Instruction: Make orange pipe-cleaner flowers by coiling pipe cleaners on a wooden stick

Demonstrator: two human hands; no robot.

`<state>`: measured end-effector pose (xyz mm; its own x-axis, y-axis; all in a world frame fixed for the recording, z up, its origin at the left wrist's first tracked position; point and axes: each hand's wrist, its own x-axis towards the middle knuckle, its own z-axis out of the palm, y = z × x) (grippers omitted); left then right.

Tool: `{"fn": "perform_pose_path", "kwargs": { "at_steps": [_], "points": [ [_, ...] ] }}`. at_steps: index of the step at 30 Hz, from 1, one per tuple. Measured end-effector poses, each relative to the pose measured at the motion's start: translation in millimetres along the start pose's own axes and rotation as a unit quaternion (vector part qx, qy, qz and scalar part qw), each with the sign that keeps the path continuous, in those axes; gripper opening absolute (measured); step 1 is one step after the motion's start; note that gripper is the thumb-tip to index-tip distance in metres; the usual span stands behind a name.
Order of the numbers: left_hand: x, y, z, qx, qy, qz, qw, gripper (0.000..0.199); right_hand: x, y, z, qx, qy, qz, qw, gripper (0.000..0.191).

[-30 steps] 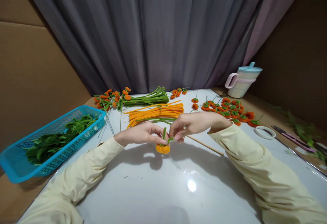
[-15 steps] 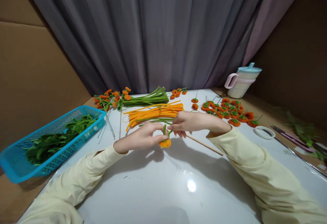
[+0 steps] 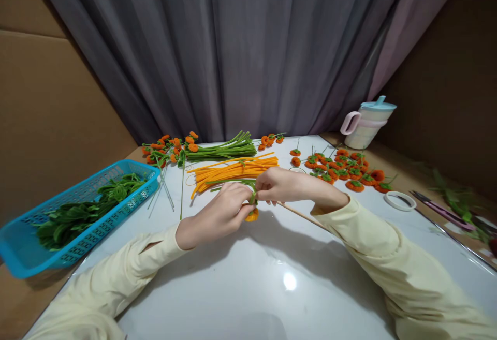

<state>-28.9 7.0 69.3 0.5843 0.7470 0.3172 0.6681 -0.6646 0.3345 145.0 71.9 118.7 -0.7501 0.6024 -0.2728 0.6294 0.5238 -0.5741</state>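
Near the middle of the white table, my left hand (image 3: 229, 207) pinches a small yellow-orange fuzzy piece (image 3: 252, 215) with green strips on top. My right hand (image 3: 274, 183) has its fingers closed on the green strips (image 3: 252, 197) just above that piece, touching my left fingertips. A thin wooden stick (image 3: 303, 215) slants down to the right beneath my right hand and wrist. Behind my hands lie a bundle of orange stems (image 3: 229, 171) and a bundle of green stems (image 3: 229, 148).
A blue basket (image 3: 77, 247) of green leaf pieces stands at the left. Orange pieces (image 3: 355, 185) cluster at the right, others (image 3: 176, 143) at the back left. A tape roll (image 3: 400, 201), scissors (image 3: 446, 213) and a cup (image 3: 367, 125) are farther right.
My left hand has turned, its fingers curling higher round the green strips. My right hand has shifted slightly left, and the yellow-orange piece is more covered.
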Motion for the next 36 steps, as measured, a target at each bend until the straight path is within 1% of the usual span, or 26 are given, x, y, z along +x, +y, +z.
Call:
{"fn": "perform_pose_path", "kwargs": {
  "at_steps": [3, 5, 9, 12, 15, 19, 22, 27, 33, 36],
  "points": [
    [0, 0, 1.4, 0.007, 0.005, -0.003, 1.0, 0.014, 2, 3, 1, 0.019, -0.005, -0.015, 1.0, 0.012],
    [2, -1, 2.5, -0.007, 0.01, -0.019, 1.0, 0.015, 3, 6, 1, 0.031, 0.006, -0.033, 0.999, 0.012],
    [6, -7, 3.1, -0.082, 0.033, -0.05, 0.995, 0.013, 1, 8, -1, 0.044, 0.046, -0.05, 0.997, 0.013],
    [9, -9, 1.3, -0.136, 0.034, -0.042, 0.989, 0.012, -2, 7, -4, 0.052, 0.058, -0.052, 0.996, 0.014],
    [10, -8, -1.4, -0.158, 0.04, -0.038, 0.986, 0.013, -1, 9, -5, 0.058, 0.06, -0.064, 0.994, 0.014],
    [11, -7, -4.3, -0.201, 0.033, -0.07, 0.977, 0.014, 0, 9, -4, 0.011, 0.082, -0.108, 0.991, 0.012],
    [12, -6, -5.7, -0.231, 0.028, -0.107, 0.967, 0.013, -4, 4, -2, -0.04, 0.11, -0.124, 0.985, 0.013],
    [12, -4, -6.5, -0.248, 0.044, -0.119, 0.961, 0.013, -10, -1, -1, -0.099, 0.15, -0.146, 0.973, 0.019],
    [11, -8, -6.4, -0.275, 0.063, -0.138, 0.95, 0.016, -15, -4, -1, -0.134, 0.136, -0.205, 0.96, 0.024],
    [11, -9, -8.6, -0.258, 0.064, -0.143, 0.953, 0.018, -17, -7, 0, -0.156, 0.134, -0.212, 0.955, 0.025]
  ]
}}
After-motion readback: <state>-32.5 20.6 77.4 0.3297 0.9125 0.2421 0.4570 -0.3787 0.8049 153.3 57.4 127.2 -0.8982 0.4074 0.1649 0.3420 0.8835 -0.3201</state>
